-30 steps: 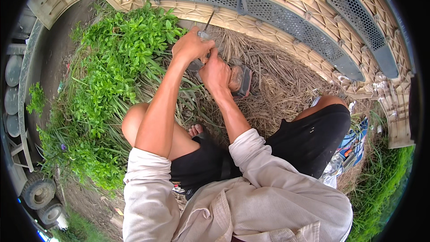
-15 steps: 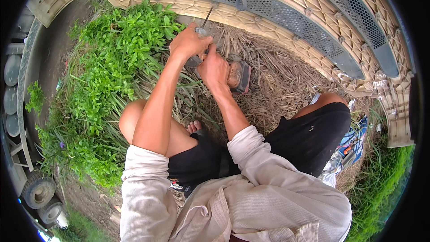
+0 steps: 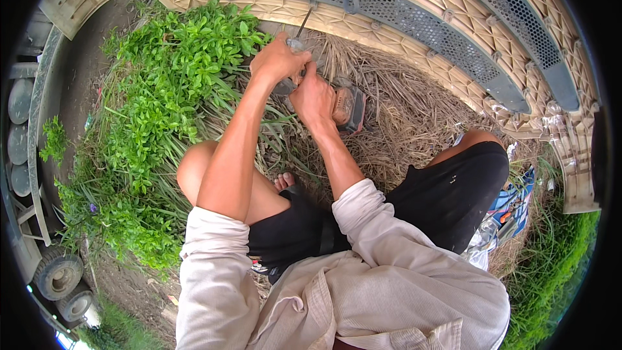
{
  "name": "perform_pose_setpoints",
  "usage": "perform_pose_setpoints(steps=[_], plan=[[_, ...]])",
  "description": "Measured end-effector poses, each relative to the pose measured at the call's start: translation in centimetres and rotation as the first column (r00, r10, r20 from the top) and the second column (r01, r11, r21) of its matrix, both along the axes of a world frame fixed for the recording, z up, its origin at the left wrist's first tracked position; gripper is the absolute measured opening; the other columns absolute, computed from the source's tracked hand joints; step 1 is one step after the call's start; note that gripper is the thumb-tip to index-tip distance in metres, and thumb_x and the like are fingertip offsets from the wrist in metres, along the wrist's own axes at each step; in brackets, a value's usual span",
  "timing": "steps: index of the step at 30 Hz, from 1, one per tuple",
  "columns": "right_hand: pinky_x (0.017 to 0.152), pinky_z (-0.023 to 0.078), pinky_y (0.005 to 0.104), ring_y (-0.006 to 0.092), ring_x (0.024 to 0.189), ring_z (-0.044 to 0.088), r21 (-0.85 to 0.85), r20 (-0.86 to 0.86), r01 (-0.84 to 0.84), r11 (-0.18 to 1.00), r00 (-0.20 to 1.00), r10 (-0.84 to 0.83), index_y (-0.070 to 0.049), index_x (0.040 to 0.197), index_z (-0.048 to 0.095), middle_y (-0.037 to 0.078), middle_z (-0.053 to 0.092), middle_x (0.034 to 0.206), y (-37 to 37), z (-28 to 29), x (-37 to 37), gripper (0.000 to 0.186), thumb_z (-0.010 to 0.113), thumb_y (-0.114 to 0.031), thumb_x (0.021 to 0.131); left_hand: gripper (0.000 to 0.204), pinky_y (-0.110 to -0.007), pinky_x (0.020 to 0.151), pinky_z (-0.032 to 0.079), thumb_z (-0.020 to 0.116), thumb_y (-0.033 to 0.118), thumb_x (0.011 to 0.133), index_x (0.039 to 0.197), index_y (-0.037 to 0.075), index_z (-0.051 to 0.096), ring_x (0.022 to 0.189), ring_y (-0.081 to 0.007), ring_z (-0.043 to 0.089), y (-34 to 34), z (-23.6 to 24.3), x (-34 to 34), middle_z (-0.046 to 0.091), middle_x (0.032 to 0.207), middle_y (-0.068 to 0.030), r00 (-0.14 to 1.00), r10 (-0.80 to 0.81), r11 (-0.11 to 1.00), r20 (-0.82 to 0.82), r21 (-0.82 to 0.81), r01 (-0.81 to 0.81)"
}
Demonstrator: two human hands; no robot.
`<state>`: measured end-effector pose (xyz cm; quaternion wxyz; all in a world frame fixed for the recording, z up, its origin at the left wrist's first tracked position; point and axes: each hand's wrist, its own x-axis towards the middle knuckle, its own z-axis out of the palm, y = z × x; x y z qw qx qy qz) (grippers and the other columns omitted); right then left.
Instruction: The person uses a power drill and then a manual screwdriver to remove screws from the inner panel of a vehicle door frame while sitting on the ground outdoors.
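Observation:
I hold a cordless drill (image 3: 343,105) with both hands, above dry grass. Its orange handle and dark battery stick out to the right of my right hand (image 3: 313,98), which is closed around the grip. My left hand (image 3: 277,61) wraps over the front of the drill's body, so much of the tool is hidden. A long thin bit (image 3: 303,23) reaches from the drill to the lower edge of a large beige ribbed plastic panel (image 3: 285,11), which looks like a vehicle bumper. Set into that panel is a long dark grey mesh grille (image 3: 414,23).
Leafy green plants (image 3: 175,58) grow to my left. A second mesh grille (image 3: 521,29) lies at the right of the panel. By my right knee is a blue-patterned bag (image 3: 512,210) with things on it. Truck wheels (image 3: 59,275) show at far left.
Both hands and the drill keep nearly the same place and grip. The whole view has shifted very slightly.

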<state>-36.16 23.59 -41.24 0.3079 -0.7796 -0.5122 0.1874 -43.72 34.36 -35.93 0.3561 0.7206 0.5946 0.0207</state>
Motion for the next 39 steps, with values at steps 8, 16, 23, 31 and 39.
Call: perform_pose_setpoints(steps=[8,16,23,31,39], plan=[[0.07,0.055,0.0557,0.0471,0.076,0.07,-0.014,-0.08,0.039,0.999,0.996,-0.04,0.002,0.116,0.048,0.029,0.069,0.083,0.5,-0.9,-0.6,0.044,0.07,-0.009,0.08,0.094,-0.042,0.095,0.053,0.072,0.053,0.08,0.153,0.004,0.039,0.113,-0.0329,0.069,-3.1,1.4,-1.2,0.072,0.117,-0.0229,0.999,0.03,0.987,0.039,0.158,-0.036],[0.061,0.057,0.0445,0.0373,0.066,0.072,-0.088,0.1,-0.071,0.994,0.992,0.079,0.003,0.101,0.057,0.024,0.07,0.078,0.9,2.2,-0.1,0.032,0.073,-0.009,0.076,0.067,-0.033,0.09,0.054,0.075,0.04,0.087,0.139,-0.001,0.06,0.104,-0.0222,0.071,-1.8,-2.9,-4.2,0.073,0.119,-0.0155,0.791,0.397,0.918,0.465,-0.192,-0.348],[0.062,0.058,0.0435,0.0365,0.068,0.073,-0.181,0.209,-0.083,0.98,0.97,0.121,0.001,0.099,0.059,0.022,0.07,0.079,1.6,3.3,0.4,0.031,0.074,-0.008,0.074,0.049,-0.028,0.084,0.053,0.073,0.027,0.093,0.129,-0.005,0.065,0.096,-0.0146,0.07,-2.0,-2.7,-3.8,0.073,0.113,-0.0114,0.542,0.587,0.808,0.601,-0.465,-0.361],[0.062,0.058,0.0449,0.0365,0.071,0.073,-0.178,0.164,-0.076,0.981,0.981,0.106,-0.002,0.098,0.059,0.02,0.07,0.083,1.7,3.2,0.6,0.034,0.079,-0.01,0.071,0.059,-0.029,0.088,0.053,0.076,0.029,0.09,0.134,-0.008,0.062,0.099,-0.0176,0.07,-2.0,-2.3,-3.0,0.073,0.117,-0.0147,0.566,0.562,0.826,0.604,-0.366,-0.429],[0.067,0.056,0.0495,0.0415,0.074,0.071,-0.183,0.003,-0.066,0.981,0.998,0.068,0.002,0.104,0.055,0.025,0.07,0.086,1.5,1.6,-0.8,0.038,0.077,-0.01,0.075,0.064,-0.029,0.089,0.054,0.08,0.031,0.085,0.135,-0.005,0.062,0.1,-0.019,0.072,-2.0,-2.8,-3.7,0.075,0.114,-0.019,0.733,0.469,0.879,0.493,-0.181,-0.441]])
